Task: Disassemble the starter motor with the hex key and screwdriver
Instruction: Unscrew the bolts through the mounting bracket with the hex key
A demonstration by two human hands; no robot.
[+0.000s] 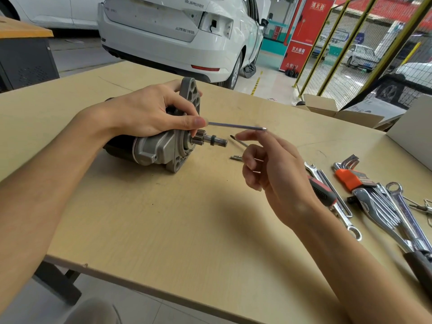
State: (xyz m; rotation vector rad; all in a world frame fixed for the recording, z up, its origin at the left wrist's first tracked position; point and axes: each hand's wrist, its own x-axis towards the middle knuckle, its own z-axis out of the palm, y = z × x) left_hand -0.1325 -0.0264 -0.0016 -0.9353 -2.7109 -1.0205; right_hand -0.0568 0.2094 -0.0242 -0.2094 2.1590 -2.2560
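The starter motor point(161, 148) lies on its side on the wooden table point(163, 218), with its pinion shaft point(215, 141) pointing right. My left hand point(145, 113) grips the motor from above, fingers curled over the mounting flange. A long thin bolt point(236, 126) sticks out to the right from under the left thumb tip. Its far end lies over the outstretched index finger of my right hand point(275, 174); the other right fingers are loosely curled and hold nothing. Removed bolts point(236, 157) lie on the table behind that hand. The red-and-black screwdriver point(323, 192) and orange hex key set point(350, 177) lie at right.
Several chrome wrenches point(397, 211) and a ratchet handle point(418, 260) lie along the table's right side. Open cardboard boxes point(350, 113) stand at the back right. A white car point(182, 36) is parked beyond the table, with a yellow mesh fence point(364, 54) to its right.
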